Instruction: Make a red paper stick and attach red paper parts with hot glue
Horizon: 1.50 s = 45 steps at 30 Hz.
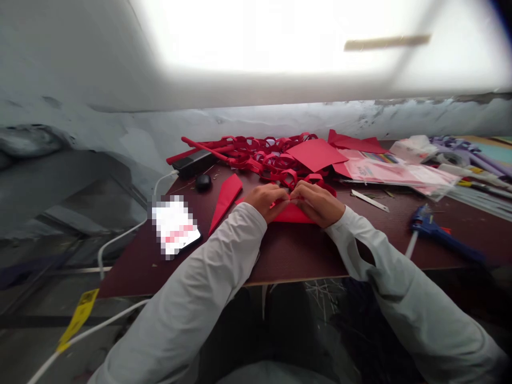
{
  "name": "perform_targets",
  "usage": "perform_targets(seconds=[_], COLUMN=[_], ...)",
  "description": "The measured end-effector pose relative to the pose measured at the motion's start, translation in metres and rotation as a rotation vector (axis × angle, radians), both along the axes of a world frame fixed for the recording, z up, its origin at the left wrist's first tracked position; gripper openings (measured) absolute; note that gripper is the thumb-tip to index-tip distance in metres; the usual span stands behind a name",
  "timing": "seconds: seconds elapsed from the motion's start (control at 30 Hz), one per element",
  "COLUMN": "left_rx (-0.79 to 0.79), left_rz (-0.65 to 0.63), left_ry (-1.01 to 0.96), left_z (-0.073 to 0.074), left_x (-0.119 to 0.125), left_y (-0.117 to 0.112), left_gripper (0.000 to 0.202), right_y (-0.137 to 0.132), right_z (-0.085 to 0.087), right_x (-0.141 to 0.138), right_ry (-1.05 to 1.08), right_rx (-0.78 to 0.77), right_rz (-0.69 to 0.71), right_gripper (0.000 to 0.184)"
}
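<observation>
My left hand (267, 201) and my right hand (318, 204) meet near the middle of the table, fingertips almost touching. Both are closed in a pinch on red paper (293, 214), part of which lies flat on the tabletop under them. The exact fold or strip between the fingertips is partly hidden. Just beyond the hands lies a red paper chain (262, 166) of looped links, heaped towards the wall. To the left of my left hand is a folded red paper piece (226, 200).
A lit phone (175, 226) and a black mouse (203, 182) are on the left. Red sheets (318, 154) and plastic packets (384, 169) lie behind. On the right are a blade (370, 200) and a blue glue gun (444, 233). The dark table (296, 261) ends close to my body.
</observation>
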State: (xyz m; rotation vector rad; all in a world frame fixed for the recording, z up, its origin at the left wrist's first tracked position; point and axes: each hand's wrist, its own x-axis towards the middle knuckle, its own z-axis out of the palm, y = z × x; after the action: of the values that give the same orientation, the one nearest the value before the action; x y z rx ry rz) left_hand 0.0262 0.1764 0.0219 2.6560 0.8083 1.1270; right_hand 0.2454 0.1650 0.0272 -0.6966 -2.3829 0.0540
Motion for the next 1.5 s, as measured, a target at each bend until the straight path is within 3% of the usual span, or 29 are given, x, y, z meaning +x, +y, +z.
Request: perform_targets(seconds=[0.37, 0.6, 0.8, 1.0, 1.1, 1.3, 1.5], left_rx=[-0.019, 0.011, 0.081, -0.029, -0.068, -0.036, 0.072], left_rz=[0.062, 0.026, 0.101, 0.079, 0.069, 0.171, 0.169], left_ry=[-0.034, 0.027, 0.105, -0.020, -0.059, 0.037, 0.156], left_z=[-0.001, -0.002, -0.009, -0.003, 0.000, -0.004, -0.008], left_x=[0.003, -0.003, 0.001, 0.005, 0.004, 0.000, -0.001], left_y=[-0.001, 0.005, 0.012, 0.002, -0.003, 0.004, 0.006], left_gripper=[0.012, 0.014, 0.029, 0.010, 0.010, 0.014, 0.025], right_y=[0.000, -0.001, 0.000, -0.001, -0.002, -0.002, -0.001], right_z=[0.000, 0.000, -0.003, 0.000, 0.001, 0.002, 0.003], right_x=[-0.003, -0.001, -0.004, -0.003, -0.002, 0.000, 0.002], right_ry=[-0.026, 0.055, 0.054, -0.051, -0.064, -0.034, -0.050], right_rx=[0.070, -0.017, 0.035, 0.141, 0.158, 0.122, 0.123], right_rz=[-0.046, 0.023, -0.044, -0.094, -0.091, -0.036, -0.035], right_gripper=[0.015, 0.010, 0.015, 0.019, 0.020, 0.013, 0.018])
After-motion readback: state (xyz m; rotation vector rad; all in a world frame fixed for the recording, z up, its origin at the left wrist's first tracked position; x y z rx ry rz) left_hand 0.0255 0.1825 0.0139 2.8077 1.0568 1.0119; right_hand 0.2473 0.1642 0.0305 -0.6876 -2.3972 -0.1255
